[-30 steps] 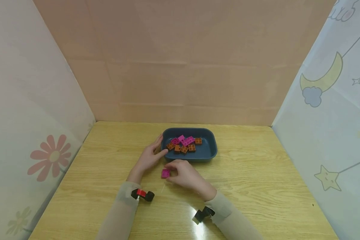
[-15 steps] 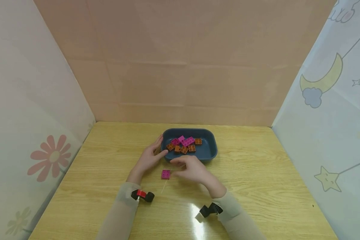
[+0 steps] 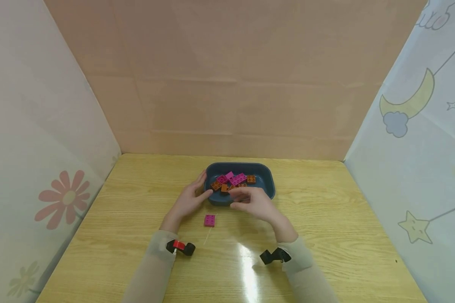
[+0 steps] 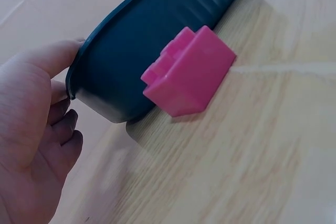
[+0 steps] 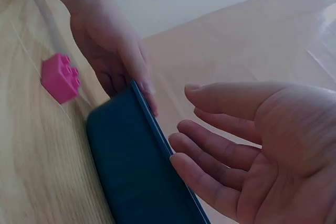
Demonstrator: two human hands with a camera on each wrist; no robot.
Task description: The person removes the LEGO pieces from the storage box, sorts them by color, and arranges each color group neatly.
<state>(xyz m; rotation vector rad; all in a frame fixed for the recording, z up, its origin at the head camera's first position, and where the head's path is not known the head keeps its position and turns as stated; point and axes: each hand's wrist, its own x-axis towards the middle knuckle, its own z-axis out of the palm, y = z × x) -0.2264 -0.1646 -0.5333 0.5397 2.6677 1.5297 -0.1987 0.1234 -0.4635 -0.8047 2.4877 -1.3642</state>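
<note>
A dark blue tray (image 3: 264, 183) holds several pink and orange-brown toy bricks (image 3: 237, 179). My left hand (image 3: 188, 199) grips the tray's left end, its thumb at the front corner and its fingers along the side; the rim meets the hand in the left wrist view. Over the tray's front edge, my right hand (image 3: 258, 205) hovers with loosely bent fingers, thumb apart from them. The right wrist view shows nothing between those fingers (image 5: 210, 171). In front of the tray a single pink brick (image 3: 210, 220) lies studs up on the table.
A wooden table (image 3: 326, 219) carries all of this. Behind it stands a tan paper backdrop (image 3: 235, 105), with patterned white panels at both sides. A thin pale strip (image 3: 207, 236) runs on the tabletop near the lone brick.
My right hand has let go of the pink brick on the table and moved up and right to the tray's front edge. The left hand stays at the tray.
</note>
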